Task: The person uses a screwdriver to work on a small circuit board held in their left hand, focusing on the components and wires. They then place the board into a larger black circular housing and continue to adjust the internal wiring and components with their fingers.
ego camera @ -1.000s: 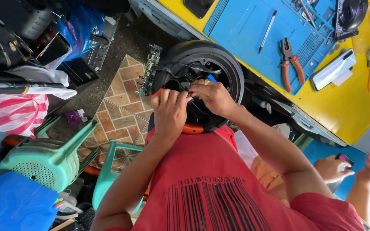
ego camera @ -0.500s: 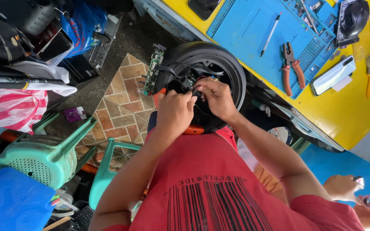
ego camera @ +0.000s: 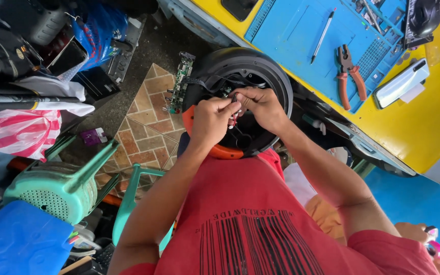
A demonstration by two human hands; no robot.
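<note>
A black wheel (ego camera: 276, 76) with a tyre and an orange part (ego camera: 225, 152) rests on my lap, above my red shirt. Black wires (ego camera: 207, 84) run across its hub. My left hand (ego camera: 211, 119) and my right hand (ego camera: 262, 104) meet over the hub, their fingers pinched together on a small bundle of wires with a red and white connector (ego camera: 232, 120). A green circuit board (ego camera: 179, 84) hangs at the wheel's left edge, joined to the wires.
A yellow table carries a blue mat (ego camera: 301, 30) with a pen (ego camera: 323, 34), orange-handled pliers (ego camera: 350, 76) and a white device (ego camera: 401, 84). To the left are a green plastic chair (ego camera: 57, 186), a blue stool (ego camera: 16, 242), a striped bag (ego camera: 19, 130). Another person's hand (ego camera: 434, 247) is at the bottom right.
My two hands have closed in on the wires at the hub, left hand lower than before. The other person's hand at the lower right has dropped toward the corner.
</note>
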